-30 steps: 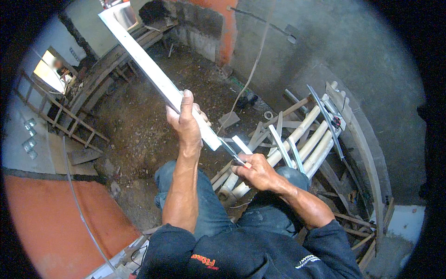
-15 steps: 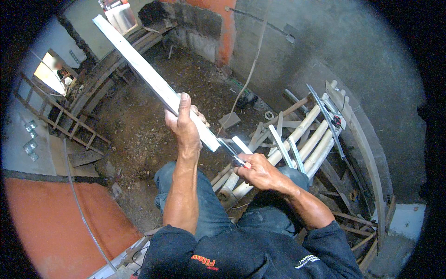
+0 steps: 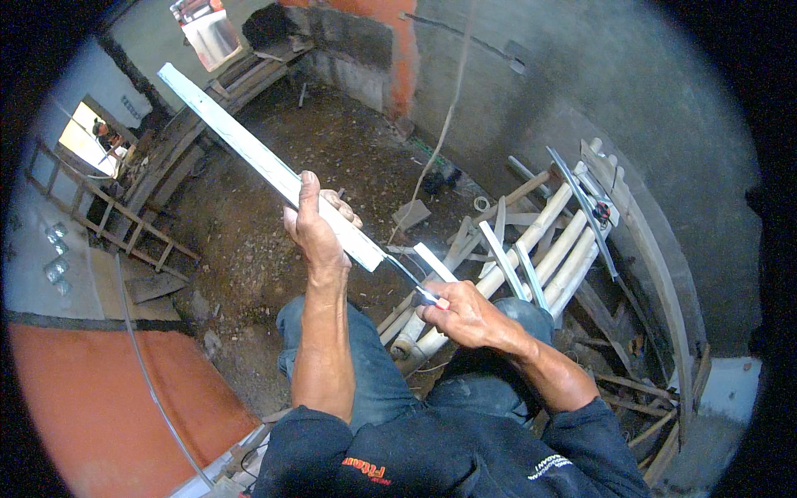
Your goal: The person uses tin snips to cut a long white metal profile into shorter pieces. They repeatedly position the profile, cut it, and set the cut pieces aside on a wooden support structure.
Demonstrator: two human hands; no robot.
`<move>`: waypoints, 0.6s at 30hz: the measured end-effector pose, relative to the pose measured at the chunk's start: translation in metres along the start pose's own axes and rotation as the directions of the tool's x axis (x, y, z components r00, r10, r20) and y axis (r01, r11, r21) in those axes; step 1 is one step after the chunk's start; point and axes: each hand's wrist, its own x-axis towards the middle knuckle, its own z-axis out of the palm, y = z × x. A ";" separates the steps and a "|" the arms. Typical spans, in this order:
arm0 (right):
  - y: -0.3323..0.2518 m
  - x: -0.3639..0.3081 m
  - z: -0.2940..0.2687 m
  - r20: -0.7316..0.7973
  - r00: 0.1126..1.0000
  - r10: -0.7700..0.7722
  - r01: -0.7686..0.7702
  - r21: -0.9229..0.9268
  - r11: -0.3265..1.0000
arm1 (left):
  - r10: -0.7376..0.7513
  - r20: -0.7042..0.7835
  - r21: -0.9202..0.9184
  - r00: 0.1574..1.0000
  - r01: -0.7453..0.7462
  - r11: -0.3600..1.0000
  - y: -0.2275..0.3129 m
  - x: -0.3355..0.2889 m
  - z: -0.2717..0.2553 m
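Observation:
My left hand is closed around a long white channel-like strip, with the thumb laid along its top. The strip slants from the upper left down to the middle of the view. In my right hand is a slim metal hand tool with a red and pale handle end. Its narrow metal part reaches the near end of the strip; whether it grips, cuts or only touches there I cannot tell. My fingers cover most of its handle.
Pale round poles lie to the right, with short white strips on them. A wooden ladder leans at the left, near a long plank bench. A cord hangs ahead. Another person is at the far-left opening.
The white strip has swung lower at its far end and shifted slightly left with my left hand. My right hand and the tool have moved slightly down.

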 end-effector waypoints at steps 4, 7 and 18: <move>0.002 0.003 0.001 -0.015 1.000 -0.011 0.011 0.034 0.999 | -0.017 0.059 -0.021 0.998 0.019 1.000 -0.003 -0.005 0.005; 0.005 0.006 0.001 -0.003 0.999 0.034 -0.034 0.077 0.996 | -0.022 0.082 -0.001 0.996 0.022 1.000 -0.007 -0.009 0.006; 0.007 0.008 0.000 -0.008 0.998 0.061 -0.061 0.071 0.996 | -0.020 0.119 0.001 0.993 0.020 1.000 -0.010 -0.010 0.007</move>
